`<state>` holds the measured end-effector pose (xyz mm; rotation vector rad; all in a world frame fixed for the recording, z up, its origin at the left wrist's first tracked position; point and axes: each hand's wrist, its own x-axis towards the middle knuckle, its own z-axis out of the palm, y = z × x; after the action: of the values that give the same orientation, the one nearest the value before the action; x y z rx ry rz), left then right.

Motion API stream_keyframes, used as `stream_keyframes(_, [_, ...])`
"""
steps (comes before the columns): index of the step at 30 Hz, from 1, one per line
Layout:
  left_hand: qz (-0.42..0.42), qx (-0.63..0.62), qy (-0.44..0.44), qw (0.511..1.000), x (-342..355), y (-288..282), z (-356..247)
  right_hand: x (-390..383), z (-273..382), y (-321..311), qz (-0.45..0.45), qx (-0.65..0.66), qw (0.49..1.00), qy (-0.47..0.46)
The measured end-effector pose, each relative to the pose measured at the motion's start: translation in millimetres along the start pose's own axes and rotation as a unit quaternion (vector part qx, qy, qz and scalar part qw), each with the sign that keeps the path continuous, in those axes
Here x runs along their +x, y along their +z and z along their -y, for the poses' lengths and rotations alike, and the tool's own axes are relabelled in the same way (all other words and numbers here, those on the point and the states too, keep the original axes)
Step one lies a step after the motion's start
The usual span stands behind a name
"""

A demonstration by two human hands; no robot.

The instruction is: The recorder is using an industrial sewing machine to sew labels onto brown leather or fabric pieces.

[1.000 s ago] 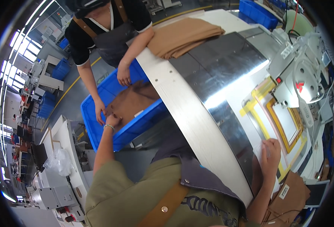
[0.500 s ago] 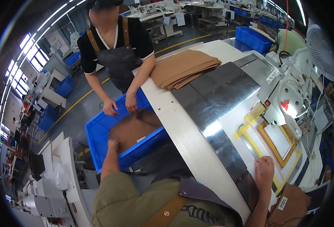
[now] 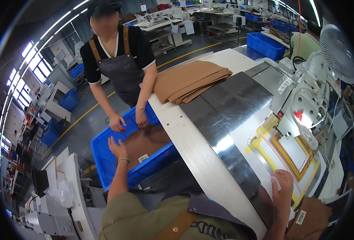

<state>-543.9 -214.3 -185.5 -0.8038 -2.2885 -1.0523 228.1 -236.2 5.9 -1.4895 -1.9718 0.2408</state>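
Observation:
My left hand (image 3: pixel 117 149) is raised over the blue bin (image 3: pixel 101 160), its fingers apart and holding nothing. Brown fabric (image 3: pixel 145 142) lies in the bin with a small white label (image 3: pixel 143 158) on it. My right hand (image 3: pixel 282 187) is by the near edge of the yellow-taped frame (image 3: pixel 261 148), fingers curled around a small white piece (image 3: pixel 277 184) whose kind I cannot make out. Across the bin, a co-worker's two hands (image 3: pixel 141 118) reach down to the fabric's far side. Another brown piece (image 3: pixel 311 220) with a white label lies right of my right forearm.
A stack of brown fabric pieces (image 3: pixel 191 80) rests on the white table (image 3: pixel 185 136) beside a dark metal plate (image 3: pixel 229 108). The sewing machine head (image 3: pixel 301 108) stands over the frame at right, with a white fan (image 3: pixel 337 52) behind. A clear plastic bag (image 3: pixel 61 194) sits at left.
My left hand has lifted off the brown fabric, and its fingers have spread. My right hand's fist has loosened a little around the white piece. The co-worker's hands stay at the bin.

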Motion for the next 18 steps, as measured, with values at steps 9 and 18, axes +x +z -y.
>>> stream_keyframes(9, [0.226, -0.452, 0.327, 0.799, -66.8, -93.7, -357.5, -60.7, 16.6, -28.7, 0.106, -0.162, 0.979, 0.063])
stream_keyframes(18, [0.504, -0.498, 0.614, 0.348, -244.7, -93.3, -476.3, -80.0, -6.0, -4.6, 0.153, -0.184, 0.964, 0.12])
